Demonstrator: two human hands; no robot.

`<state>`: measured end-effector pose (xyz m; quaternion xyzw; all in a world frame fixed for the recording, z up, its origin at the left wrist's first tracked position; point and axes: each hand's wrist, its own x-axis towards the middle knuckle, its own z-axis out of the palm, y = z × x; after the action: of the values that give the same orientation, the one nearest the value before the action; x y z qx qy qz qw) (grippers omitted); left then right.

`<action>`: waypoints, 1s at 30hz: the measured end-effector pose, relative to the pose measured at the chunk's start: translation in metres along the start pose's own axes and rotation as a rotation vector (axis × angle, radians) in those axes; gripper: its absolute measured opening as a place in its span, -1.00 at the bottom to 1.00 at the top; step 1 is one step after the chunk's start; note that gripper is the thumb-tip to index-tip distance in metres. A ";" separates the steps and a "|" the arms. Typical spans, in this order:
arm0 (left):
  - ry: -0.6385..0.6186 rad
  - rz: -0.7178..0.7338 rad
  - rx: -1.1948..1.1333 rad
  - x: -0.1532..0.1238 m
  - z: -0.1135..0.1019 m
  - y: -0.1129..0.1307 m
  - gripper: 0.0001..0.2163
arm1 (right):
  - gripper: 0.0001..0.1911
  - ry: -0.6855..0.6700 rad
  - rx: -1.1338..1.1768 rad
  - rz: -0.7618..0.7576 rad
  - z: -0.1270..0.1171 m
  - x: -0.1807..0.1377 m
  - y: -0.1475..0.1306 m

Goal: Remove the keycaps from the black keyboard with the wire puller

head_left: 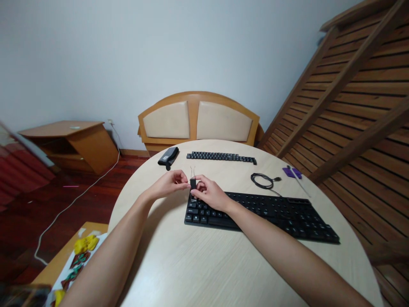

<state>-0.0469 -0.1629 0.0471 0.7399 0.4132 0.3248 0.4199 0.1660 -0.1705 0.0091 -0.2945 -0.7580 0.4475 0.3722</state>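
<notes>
Over the left end of a black keyboard (pixel 255 211), my right hand (pixel 211 194) grips a keycap puller (pixel 193 183) between thumb and fingers. The puller has a black body, with thin wire prongs sticking up and more wire below it. My left hand (pixel 172 184) is just left of the puller, thumb and forefinger closed together at its side. Whether anything small sits between those left fingertips, I cannot make out. Behind the hands, black keycaps (pixel 220 157) lie lined up in rows on the round table (pixel 191 264).
A coiled black cable (pixel 262 181) runs from the keyboard's back edge. Farther right are a purple item (pixel 292 172) and a thin light stick (pixel 300 181). A dark folded pouch (pixel 168 157) lies at back left. A slatted wooden frame (pixel 358 106) leans on the right.
</notes>
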 end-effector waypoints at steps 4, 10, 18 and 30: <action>-0.102 -0.078 0.063 -0.005 -0.010 -0.012 -0.72 | -0.59 0.023 0.050 0.026 0.003 -0.002 0.002; -0.212 -0.050 0.112 -0.008 -0.003 -0.008 -0.62 | -0.55 0.045 0.088 0.005 0.004 -0.003 0.003; -0.345 0.031 0.080 -0.007 0.009 0.004 -0.73 | -0.49 0.097 0.039 -0.003 0.004 -0.005 0.003; -0.349 0.046 0.101 -0.007 0.015 0.004 -0.85 | -0.54 0.108 -0.070 -0.018 0.001 -0.004 0.004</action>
<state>-0.0368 -0.1756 0.0433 0.8144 0.3329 0.1798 0.4400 0.1683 -0.1722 0.0036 -0.3242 -0.7546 0.4009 0.4059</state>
